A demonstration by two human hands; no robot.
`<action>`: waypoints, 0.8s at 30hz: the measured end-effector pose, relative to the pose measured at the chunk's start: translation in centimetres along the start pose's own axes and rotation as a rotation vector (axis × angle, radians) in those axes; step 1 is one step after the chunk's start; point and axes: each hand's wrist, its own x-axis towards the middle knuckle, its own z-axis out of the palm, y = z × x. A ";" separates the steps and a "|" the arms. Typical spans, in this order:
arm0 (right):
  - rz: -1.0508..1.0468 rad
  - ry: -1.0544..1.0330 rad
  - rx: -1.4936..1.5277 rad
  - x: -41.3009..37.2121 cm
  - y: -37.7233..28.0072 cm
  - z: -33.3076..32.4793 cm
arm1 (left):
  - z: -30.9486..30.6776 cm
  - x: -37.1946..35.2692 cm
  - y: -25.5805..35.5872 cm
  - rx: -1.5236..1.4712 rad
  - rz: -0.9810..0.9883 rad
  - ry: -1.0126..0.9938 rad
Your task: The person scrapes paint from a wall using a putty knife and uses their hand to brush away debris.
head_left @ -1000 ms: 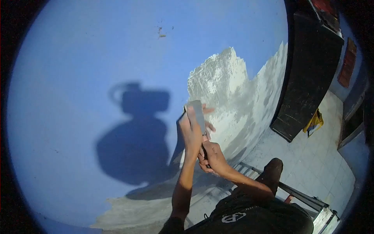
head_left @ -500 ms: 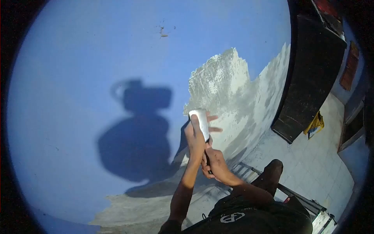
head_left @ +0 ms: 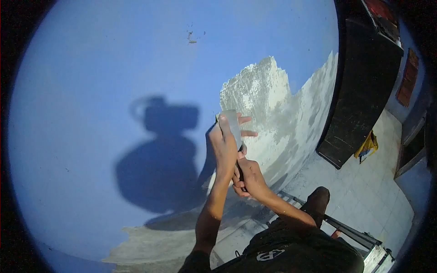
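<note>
Both my hands are on a paint scraper (head_left: 233, 127) with a wide metal blade and a dark handle. My left hand (head_left: 224, 148) pinches the blade, its thumb lying along the near face and its fingers reaching behind, two of them showing past the right side. Lower down, my right hand (head_left: 251, 175) is wrapped round the handle, covering most of it. The blade's top edge overlaps the lower left border of a scraped patch (head_left: 261, 86), where grey and whitish plaster shows. Blue paint (head_left: 109, 59) covers the wall to the left and above.
A large shadow (head_left: 157, 170) falls on the wall left of my hands. To the right stands a tall dark panel (head_left: 364, 77), with a yellow item (head_left: 367, 145) by its foot. Metal ladder rails (head_left: 348, 227) lie below my leg, above a tiled floor (head_left: 359, 182).
Both hands have moved up the wall with the scraper, its tip rising along the patch's left border. The bright glare on the blade has turned to dull grey.
</note>
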 end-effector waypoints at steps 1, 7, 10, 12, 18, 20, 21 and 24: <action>0.015 -0.004 0.032 -0.1 -0.2 0.0 | 0.2 0.2 0.4 -0.026 -0.014 0.003; 0.080 0.050 0.014 -1.0 2.0 -1.2 | 0.4 -0.6 -1.8 -0.069 -0.125 0.013; -0.017 0.022 -0.048 0.2 -0.7 -1.4 | 1.5 1.7 0.7 -0.130 -0.031 0.010; 0.066 -0.015 0.026 -0.2 -1.0 -2.5 | 1.6 1.0 -0.1 -0.124 0.005 0.000; 0.001 0.013 -0.234 0.4 1.1 -3.1 | 1.4 0.9 -0.8 -0.113 0.039 0.091; -0.043 -0.005 -0.151 2.2 -3.7 -1.9 | 2.1 2.7 2.3 -0.128 0.070 0.054; -0.036 -0.013 -0.153 1.9 -3.8 -1.6 | 2.3 3.3 3.0 -0.154 0.103 0.017; -0.083 0.021 -0.234 0.5 -2.7 -2.5 | 2.3 1.7 0.3 -0.220 -0.013 0.026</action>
